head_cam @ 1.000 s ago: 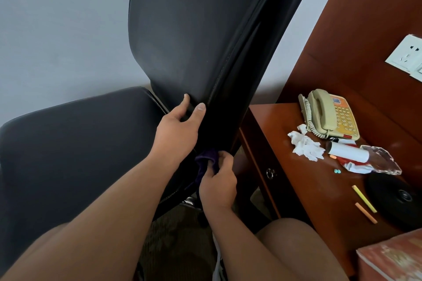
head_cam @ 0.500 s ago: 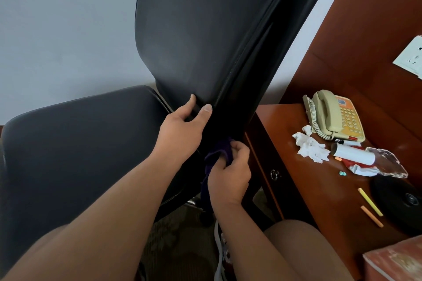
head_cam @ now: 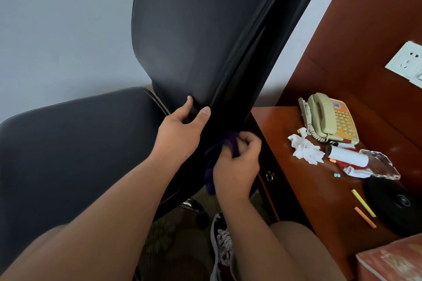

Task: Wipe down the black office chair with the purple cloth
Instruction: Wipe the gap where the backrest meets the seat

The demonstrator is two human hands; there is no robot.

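Cloth (head_cam: 230, 142) sits bunched in right hand (head_cam: 237, 166); left hand (head_cam: 180, 130) grips chair (head_cam: 201, 41) edge. Press firmly, following the seam upward.

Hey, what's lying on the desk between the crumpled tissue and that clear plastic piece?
A white cylinder lies on its side on the desk, between the crumpled tissue and the clear plastic piece. The head view shows it.

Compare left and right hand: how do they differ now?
Left hand grips the backrest at its lower edge, without cloth; right hand clutches the purple cloth. Left hand sits higher; right hand lower, by the backrest side edge. Both are at the backrest lower end.
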